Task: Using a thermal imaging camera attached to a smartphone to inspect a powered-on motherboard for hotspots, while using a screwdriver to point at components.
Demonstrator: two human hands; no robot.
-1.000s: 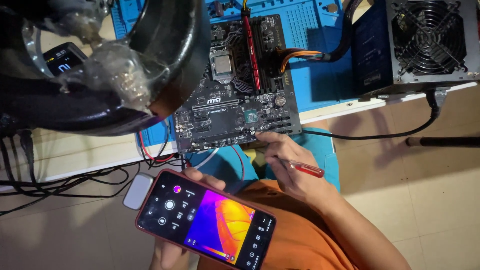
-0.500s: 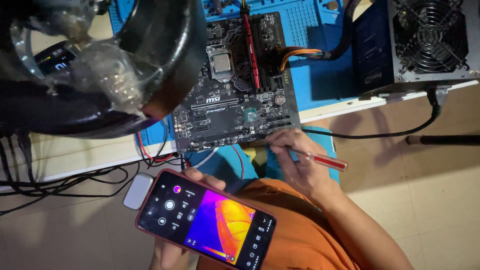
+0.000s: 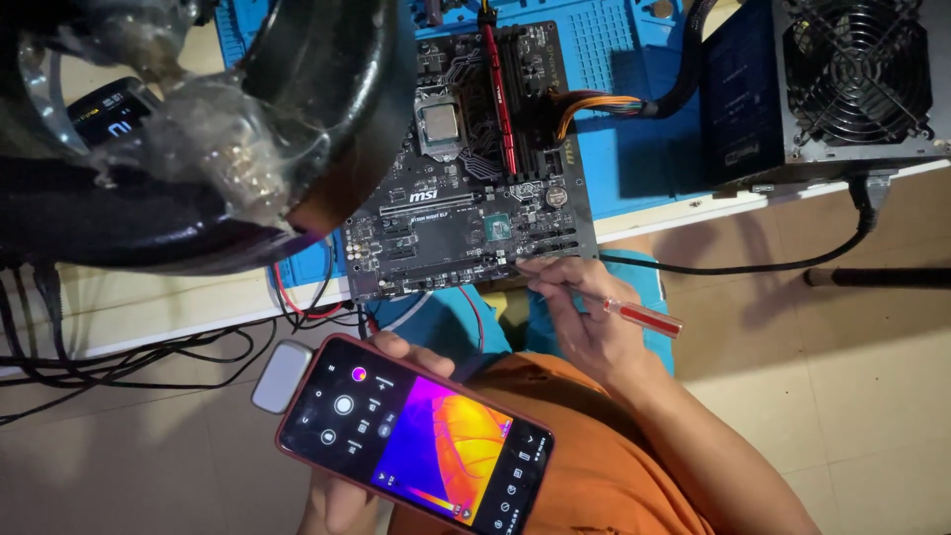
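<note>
Nearest to me, the left hand [image 3: 342,495] was wrapped around a phone [image 3: 416,431], fingers curled over its upper edge, the screen facing up and showing a heat picture in yellow, orange and purple. A small grey module [image 3: 281,375] stuck out of the phone's end, on the side away from the palm.

Just beyond it, the right hand [image 3: 584,317] was pinched shut on a thin screwdriver [image 3: 619,309], whose red and clear handle trailed back past the knuckles. Its tip rested at the near edge of the board [image 3: 466,208], right in front of the fingertips.

The board lay bare on a blue mat [image 3: 644,168] on the worktop [image 3: 158,307], with its chip socket [image 3: 440,122] uncovered, a red memory stick [image 3: 500,94] seated and the orange power leads [image 3: 594,104] plugged in, running to the grey supply [image 3: 852,79] farther right. Black cables [image 3: 119,347] hung off the worktop's edge left of the phone.

By my reckoning the setup was done and the probing was under way, with the tip on one spot of the near edge; I saw nothing removed or repaired yet, so the checking looked unfinished.
</note>
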